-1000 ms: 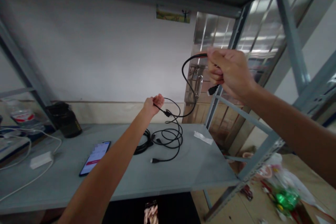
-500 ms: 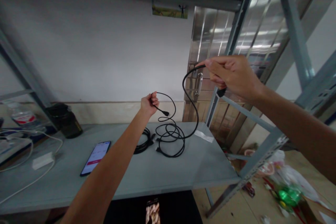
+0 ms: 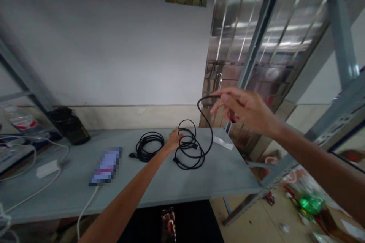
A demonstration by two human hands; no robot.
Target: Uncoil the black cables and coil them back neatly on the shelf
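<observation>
A loose black cable (image 3: 189, 168) lies in loops on the grey table (image 3: 219, 174), with a plug showing at its lower left. My left hand (image 3: 174, 137) is low over the table at the left side of these loops, its fingers closed on the cable. Higher up on the right, my right hand (image 3: 245, 110) pinches the same cable between thumb and fingers, and a stretch of it arcs down to the loops. The plug end by my right palm is mostly hidden. Left of my left hand rests a neatly coiled black cable (image 3: 148, 133).
A phone (image 3: 106, 165) with a white cord lies on the left, near a white adapter (image 3: 47, 169). Behind them stand a black bottle (image 3: 70, 125) and a clear bottle (image 3: 24, 119). A white strip (image 3: 223, 143) lies at right, by the metal frame (image 3: 273, 171).
My left hand has come down to the table with its part of the cable. My right hand has lowered and its fingers have loosened a little. The coiled cable shows more fully.
</observation>
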